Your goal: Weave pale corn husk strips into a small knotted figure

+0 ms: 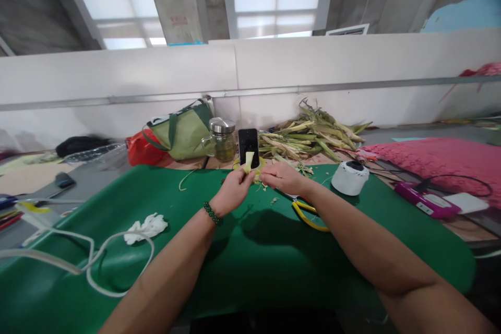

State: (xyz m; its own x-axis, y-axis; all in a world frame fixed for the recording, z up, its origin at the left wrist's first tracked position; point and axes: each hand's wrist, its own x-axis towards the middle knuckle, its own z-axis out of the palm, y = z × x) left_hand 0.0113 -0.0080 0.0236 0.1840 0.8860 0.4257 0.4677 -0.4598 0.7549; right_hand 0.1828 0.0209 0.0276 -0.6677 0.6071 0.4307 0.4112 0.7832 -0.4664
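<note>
My left hand (234, 188) is closed around a pale green piece of plant stalk (249, 159), its flat end sticking up above the fingers. Close by on the right, my right hand (286, 177) has its fingers pinched together; what is between them is too small to make out. Directly behind the hands, a phone (249, 139) stands upright. Small green scraps (274, 201) lie on the green mat (274, 282) around the hands. Yellow-handled scissors (309, 216) rest partly beneath my right forearm.
Behind the mat lie a heap of green and dry stalks (317, 133), a lidded glass mug (224, 146) and a green bag (183, 133). A white roll (349, 178) stands right, near a purple device (425, 201). Crumpled tissue (147, 227) and a white cable (92, 250) lie left.
</note>
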